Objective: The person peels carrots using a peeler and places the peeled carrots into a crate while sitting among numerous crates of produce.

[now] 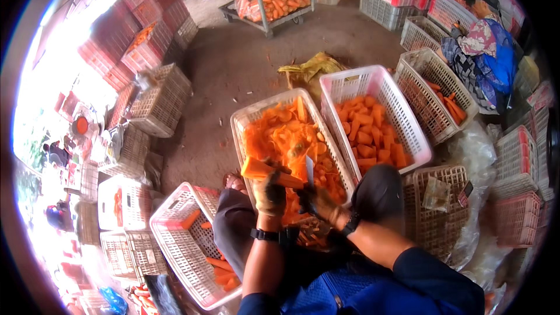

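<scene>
My left hand (270, 190), in a stained work glove, grips a peeled carrot (258, 169) above a crate (238, 129) of carrot peelings and cut ends. Gloved too, my right hand (321, 203) is closed on a knife (309, 169), its blade pointing up beside the carrot's end. To the right of that crate stands a white plastic crate (393, 109) filled with cut carrot pieces (365, 129). Another crate (175, 214), beside my left leg, holds a few carrots (222, 267).
A co-worker (485, 52) sits at the right beside a crate of carrots (437, 96). A yellow sack (313, 68) lies beyond my crates. Stacked crates (162, 100) line the left. A cart (267, 17) with bagged carrots stands ahead. Plastic sheeting (472, 153) lies at the right.
</scene>
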{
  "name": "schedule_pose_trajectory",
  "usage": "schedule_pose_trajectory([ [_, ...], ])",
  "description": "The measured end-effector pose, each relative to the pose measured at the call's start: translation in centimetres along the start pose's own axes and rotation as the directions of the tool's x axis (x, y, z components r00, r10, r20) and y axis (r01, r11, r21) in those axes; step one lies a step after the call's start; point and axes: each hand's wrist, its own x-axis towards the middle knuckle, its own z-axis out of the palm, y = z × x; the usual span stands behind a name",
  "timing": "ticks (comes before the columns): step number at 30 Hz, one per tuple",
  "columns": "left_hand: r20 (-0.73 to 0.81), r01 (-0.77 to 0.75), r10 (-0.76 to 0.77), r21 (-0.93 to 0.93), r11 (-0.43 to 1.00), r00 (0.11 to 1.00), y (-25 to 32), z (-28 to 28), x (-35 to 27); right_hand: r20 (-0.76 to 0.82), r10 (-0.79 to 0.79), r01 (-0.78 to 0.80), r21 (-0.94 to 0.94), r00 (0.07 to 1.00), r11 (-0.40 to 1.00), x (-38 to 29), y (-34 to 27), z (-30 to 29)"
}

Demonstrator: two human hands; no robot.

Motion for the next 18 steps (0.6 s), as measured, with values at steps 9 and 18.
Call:
schedule_pose_trajectory([
  [9,0.074,0.125,-0.198,0.556,0.821,0.977,-3.5,6.1,1.6,-0.087,-0.415,0.305,-0.546,0.906,0.780,-1.0,-6.3,-3.2],
  [18,0.299,-0.355,-0.366,0.930,-0.093,0.881,-2.5,15.3,6.0,-0.026,-0.543,0.240,-0.878,0.839,0.413,1.1,-13.5,-10.1],
])
